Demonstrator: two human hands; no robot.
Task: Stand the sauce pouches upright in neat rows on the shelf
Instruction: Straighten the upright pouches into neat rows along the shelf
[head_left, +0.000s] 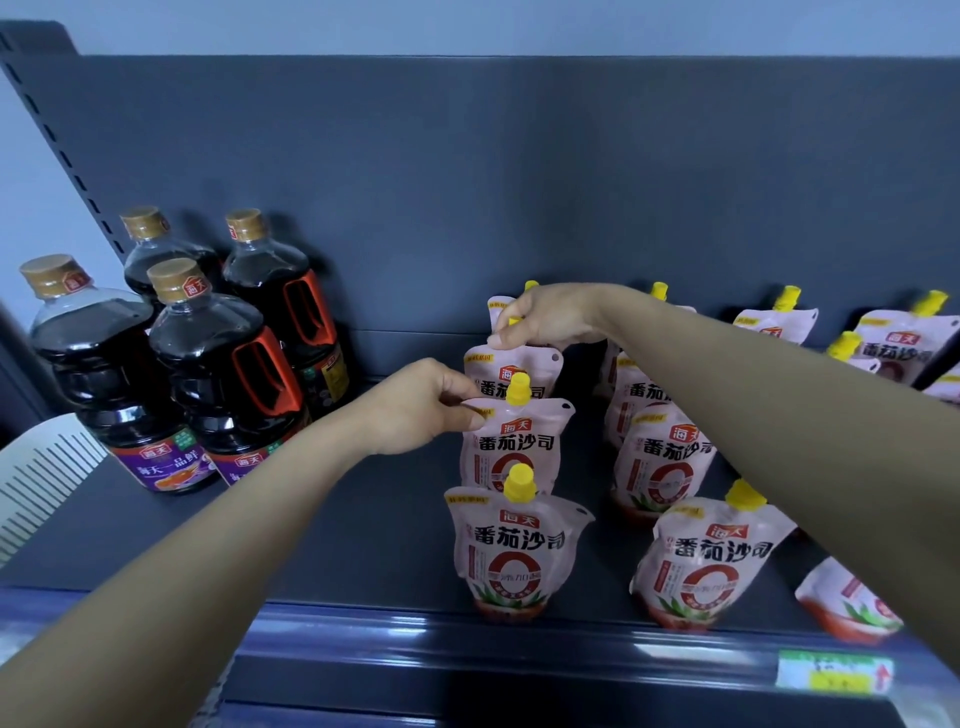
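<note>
Your left hand (415, 410) is pinching the top seam of a pink soft-plastic sauce pouch with a yellow screw cap (511, 452). Your right hand (545, 317) pinches the top of the pouch behind it (511, 371). Both stand on the dark metal shelf (395, 519), just right of the big dark soy sauce bottles (223, 374), and more pouch rows sit further right of those. I'd guess they're floppy, fairly light and bottom-heavy, so grab the stiffer top seam or spout, not the squishy belly.
</note>
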